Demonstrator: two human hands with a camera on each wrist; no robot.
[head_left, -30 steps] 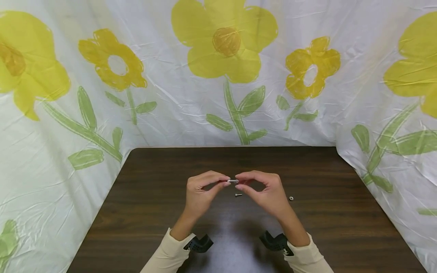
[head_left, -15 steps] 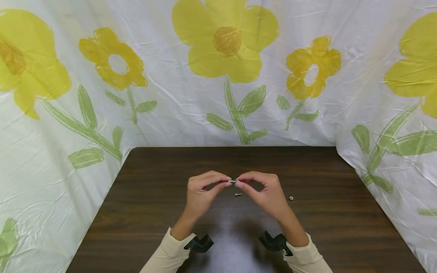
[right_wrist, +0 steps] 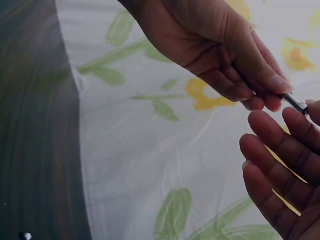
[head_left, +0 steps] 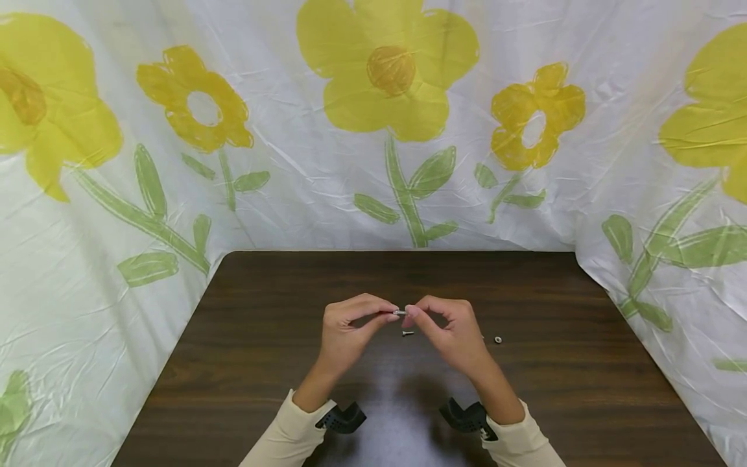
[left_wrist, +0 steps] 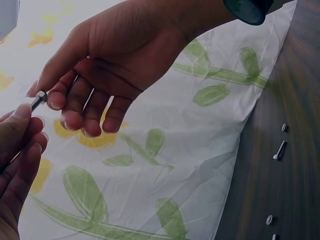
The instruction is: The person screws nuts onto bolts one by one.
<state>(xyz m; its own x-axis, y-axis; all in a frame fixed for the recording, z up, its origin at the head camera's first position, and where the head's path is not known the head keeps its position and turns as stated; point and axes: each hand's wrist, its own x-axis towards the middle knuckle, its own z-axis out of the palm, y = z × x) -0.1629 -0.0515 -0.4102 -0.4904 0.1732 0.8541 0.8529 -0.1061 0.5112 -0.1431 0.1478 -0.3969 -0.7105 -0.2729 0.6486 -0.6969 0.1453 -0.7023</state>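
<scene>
Above the dark table, my left hand (head_left: 349,329) pinches a small silver bolt (head_left: 399,312) between thumb and fingertips. My right hand (head_left: 449,327) meets it from the other side, thumb and index finger pinching its far end. A hex nut (left_wrist: 41,96) shows at that end in the left wrist view, with the bolt's shank running into my left fingertips. The other fingers of my right hand (right_wrist: 285,155) fan out loosely in the right wrist view. Fingertips partly cover both ends, so how far the nut is threaded is hidden.
A loose bolt (head_left: 407,333) lies on the table (head_left: 262,363) just below the hands, and a loose nut (head_left: 498,340) lies to the right. The left wrist view shows another bolt (left_wrist: 280,150) and nut (left_wrist: 284,128). A flowered cloth (head_left: 292,214) hangs around the table.
The right thumb and fingertips have closed over the bolt's right end and shifted around it, hiding more of it. Both hands have drifted slightly closer together; the left keeps its pinch.
</scene>
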